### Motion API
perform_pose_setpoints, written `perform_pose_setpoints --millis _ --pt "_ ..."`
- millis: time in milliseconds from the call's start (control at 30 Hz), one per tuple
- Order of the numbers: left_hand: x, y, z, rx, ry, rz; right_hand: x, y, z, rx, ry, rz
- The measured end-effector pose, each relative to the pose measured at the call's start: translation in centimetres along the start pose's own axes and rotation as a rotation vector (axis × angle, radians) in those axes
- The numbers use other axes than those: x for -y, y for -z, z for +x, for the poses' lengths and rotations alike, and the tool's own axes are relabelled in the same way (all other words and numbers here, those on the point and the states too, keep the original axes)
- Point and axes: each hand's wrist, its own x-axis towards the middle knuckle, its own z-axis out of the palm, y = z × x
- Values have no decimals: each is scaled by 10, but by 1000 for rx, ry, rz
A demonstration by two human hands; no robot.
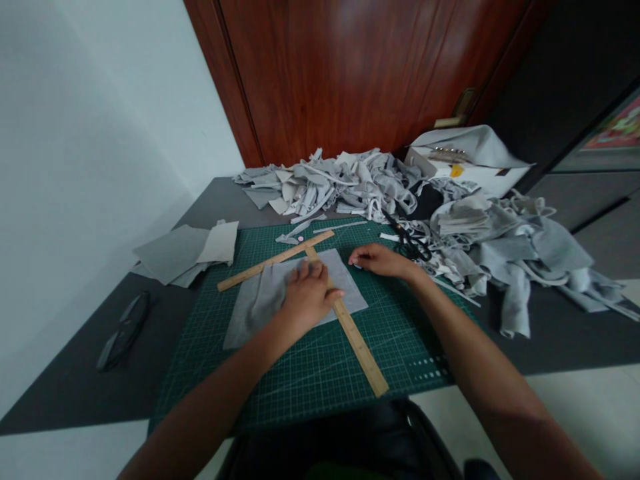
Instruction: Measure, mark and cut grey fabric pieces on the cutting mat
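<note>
My left hand (307, 293) lies flat on a grey piece of cloth (270, 300), its thumb stretched across a wooden ruler (360, 347). The ruler slants over the cloth toward the mat's near edge. A second wooden ruler (275, 260) lies across the cloth's far edge, close to the first one's far end. Just off the cloth's right edge, my right hand (377, 259) is low over the green cutting mat (295, 383). Its fingers are curled together; something small and pale shows at the fingertips, too small to name.
Grey cloth scraps (340, 180) are heaped at the back. More scraps (525, 247) lie at the right, near black scissors (413, 243) and a white box (465, 170). Cut cloth pieces (175, 253) and a dark glasses-like item (124, 330) lie at the left.
</note>
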Motion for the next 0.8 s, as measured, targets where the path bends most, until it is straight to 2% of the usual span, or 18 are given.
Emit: perform_pose_setpoints --millis 133,300,500,800 --pt "0 -13 5 26 -143 -122 -7 10 0 -108 -96 -6" --pt "15 -11 10 -49 -119 -275 -10 13 0 -115 -135 -13" --pt "32 -7 14 6 -219 -152 -7 14 -2 -137 -189 -26" --pt "4 -21 7 -23 -188 -74 -7 23 -7 -181 -271 -31"
